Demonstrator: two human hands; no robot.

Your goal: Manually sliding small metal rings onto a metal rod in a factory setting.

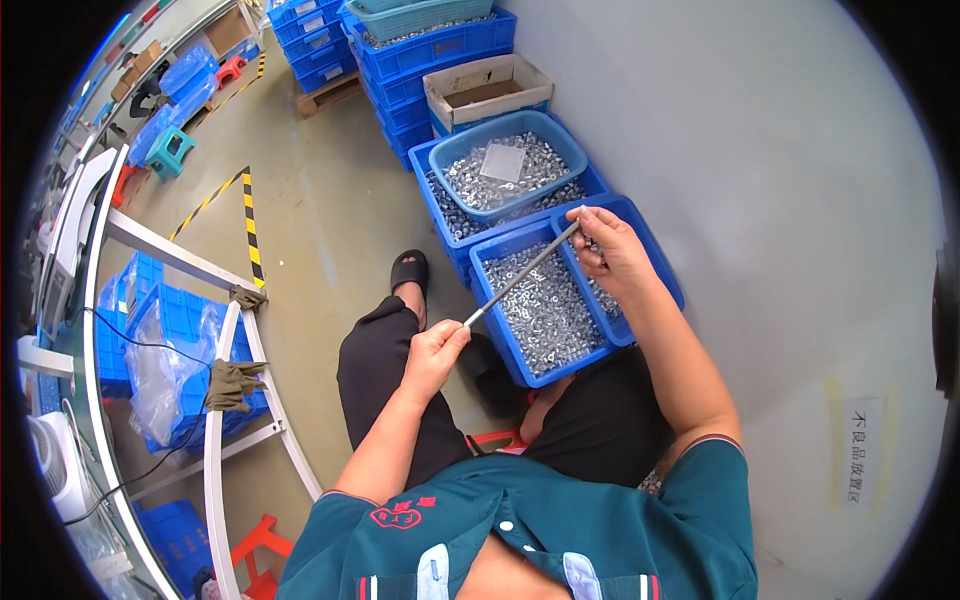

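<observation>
A thin grey rod (525, 272) slants up from left to right in front of my lap. My left hand (432, 358) is closed around its lower end. My right hand (612, 248) pinches at the upper end, where a small bright bit shows at the fingertips; whether it is a separate piece cannot be made out. Beneath the rod stands a blue bin (482, 285) full of small shiny metal parts (545, 325). A second blue bin (662, 262) with similar parts lies partly under my right hand and forearm.
Behind the bins, a light-blue basin (577, 150) of metal parts sits on another blue crate (430, 190). An open carton (535, 75) and stacked crates (400, 100) stand farther back. A wall (760, 200) bounds the right; a white metal frame (215, 440) stands left.
</observation>
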